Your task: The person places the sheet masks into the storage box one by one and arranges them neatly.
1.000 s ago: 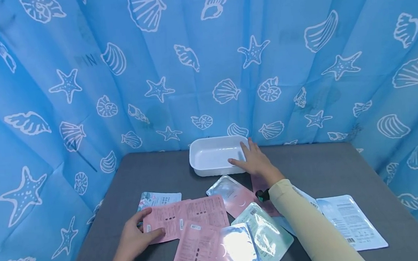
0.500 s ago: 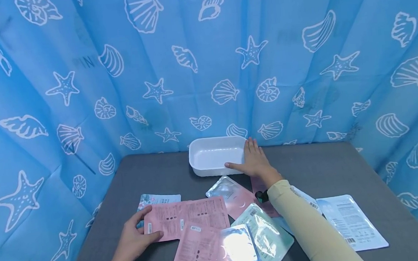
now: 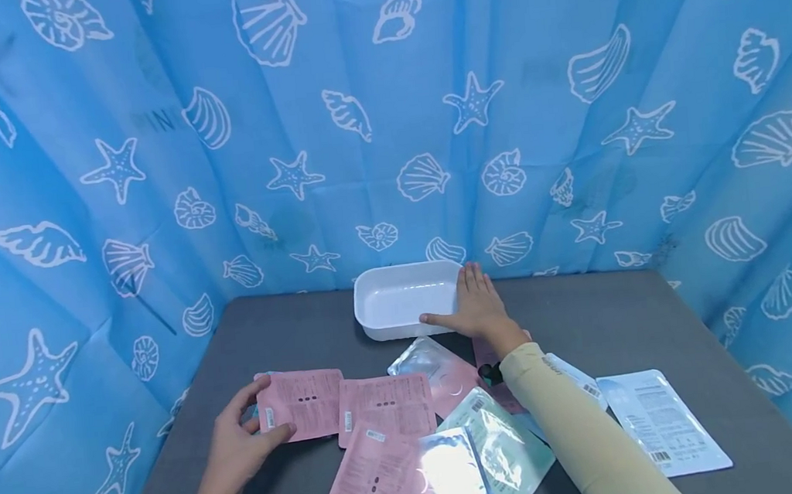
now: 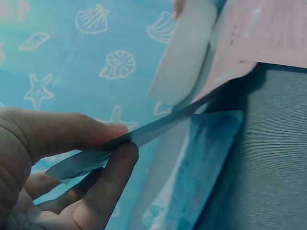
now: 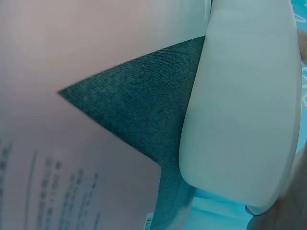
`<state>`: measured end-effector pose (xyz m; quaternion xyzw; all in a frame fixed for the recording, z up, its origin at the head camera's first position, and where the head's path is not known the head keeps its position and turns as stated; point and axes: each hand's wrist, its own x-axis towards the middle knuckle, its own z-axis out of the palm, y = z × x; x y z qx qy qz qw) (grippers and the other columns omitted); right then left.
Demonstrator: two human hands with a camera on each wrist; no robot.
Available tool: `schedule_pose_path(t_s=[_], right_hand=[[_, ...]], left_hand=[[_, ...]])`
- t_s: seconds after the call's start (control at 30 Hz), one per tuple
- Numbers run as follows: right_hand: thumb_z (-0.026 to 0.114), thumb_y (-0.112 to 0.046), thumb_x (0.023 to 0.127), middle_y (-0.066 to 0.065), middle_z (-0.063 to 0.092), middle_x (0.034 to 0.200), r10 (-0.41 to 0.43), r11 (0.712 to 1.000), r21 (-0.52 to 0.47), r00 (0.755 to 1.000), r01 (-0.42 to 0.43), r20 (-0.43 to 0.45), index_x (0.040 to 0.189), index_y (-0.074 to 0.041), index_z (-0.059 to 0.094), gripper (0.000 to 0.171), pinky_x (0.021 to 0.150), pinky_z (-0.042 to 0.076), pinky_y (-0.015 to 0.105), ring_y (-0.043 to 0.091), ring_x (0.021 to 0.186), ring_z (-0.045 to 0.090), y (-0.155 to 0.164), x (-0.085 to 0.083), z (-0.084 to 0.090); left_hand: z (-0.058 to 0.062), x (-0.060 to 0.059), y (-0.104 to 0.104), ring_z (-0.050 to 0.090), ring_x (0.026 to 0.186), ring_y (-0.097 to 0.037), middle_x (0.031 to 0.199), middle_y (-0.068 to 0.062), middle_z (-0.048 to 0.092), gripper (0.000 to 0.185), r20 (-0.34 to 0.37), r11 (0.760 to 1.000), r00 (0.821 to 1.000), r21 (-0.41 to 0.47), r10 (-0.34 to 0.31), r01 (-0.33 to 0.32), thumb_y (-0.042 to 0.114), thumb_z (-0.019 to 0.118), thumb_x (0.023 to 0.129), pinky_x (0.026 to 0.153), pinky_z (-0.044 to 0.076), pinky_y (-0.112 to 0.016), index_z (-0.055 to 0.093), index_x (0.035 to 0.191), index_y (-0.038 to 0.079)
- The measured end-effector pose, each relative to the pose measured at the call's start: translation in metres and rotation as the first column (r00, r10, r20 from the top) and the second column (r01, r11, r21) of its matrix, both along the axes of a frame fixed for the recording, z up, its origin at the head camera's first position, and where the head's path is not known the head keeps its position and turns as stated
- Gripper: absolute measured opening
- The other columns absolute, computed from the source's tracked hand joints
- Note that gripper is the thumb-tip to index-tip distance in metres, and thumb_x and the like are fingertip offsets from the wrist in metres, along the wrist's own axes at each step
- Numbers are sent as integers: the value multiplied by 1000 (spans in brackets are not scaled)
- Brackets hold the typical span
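White tray [image 3: 400, 297], centre frame, holds nothing; right hand [image 3: 474, 311] rests flat-fingered against it, left hand [image 3: 233, 450] pinches a pink sachet [image 3: 301, 404].

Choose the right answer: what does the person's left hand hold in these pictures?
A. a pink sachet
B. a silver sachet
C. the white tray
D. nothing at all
A: in the head view the left hand pinches the edge of a pink sachet, thumb on top, and the left wrist view shows the fingers under its edge; the white tray is at the right hand.
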<state>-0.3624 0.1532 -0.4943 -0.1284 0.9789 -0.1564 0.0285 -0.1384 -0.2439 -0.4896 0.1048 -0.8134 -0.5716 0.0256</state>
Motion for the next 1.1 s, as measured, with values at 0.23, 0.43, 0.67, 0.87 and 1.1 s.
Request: schedule_pose_path(t_s=[0.23, 0.43, 0.67, 0.87, 1.1], right_hand=[[54, -92, 82, 27, -3, 177, -8, 1000, 13, 1000, 8, 3, 167, 8, 5, 140, 134, -1, 56, 42, 165, -8, 0, 2, -3], [54, -92, 82, 27, -5, 177, -10, 1000, 10, 1000, 10, 22, 167, 8, 3, 141, 134, 0, 56, 42, 165, -9, -1, 3, -1], [54, -93, 81, 27, -6, 177, -16, 1000, 13, 1000, 16, 13, 167, 8, 1, 142, 134, 0, 56, 42, 165, -9, -2, 1, 0], [54, -92, 82, 27, -5, 177, -20, 1000, 13, 1000, 20, 10, 167, 8, 1, 141, 134, -1, 56, 42, 165, -10, -1, -1, -1], [55, -92, 82, 27, -5, 177, -17, 1000, 15, 1000, 17, 10, 167, 7, 2, 141, 134, 0, 56, 42, 165, -10, -3, -1, -1]], left_hand=[[10, -1, -4, 76, 111, -31, 147, -20, 47, 84, -98, 1000, 995, 7, 3, -2, -2, 81, 89, 81, 65, -33, 40, 161, 11], [17, -7, -3, 75, 115, -31, 152, -20, 44, 84, -140, 1000, 990, -5, 0, 0, -1, 80, 91, 81, 65, -31, 38, 163, 12], [24, -18, 6, 74, 116, -30, 149, -17, 46, 81, -183, 999, 982, 6, -37, 39, 1, 80, 92, 79, 65, -29, 40, 162, 15], [29, -23, 14, 75, 105, -13, 146, -17, 48, 78, -249, 997, 967, 35, -62, 73, -3, 78, 92, 76, 64, -26, 42, 159, 13], [36, -26, 19, 75, 104, -7, 144, -17, 50, 77, -292, 996, 955, 51, -56, 74, -4, 78, 92, 79, 63, -25, 43, 159, 13]])
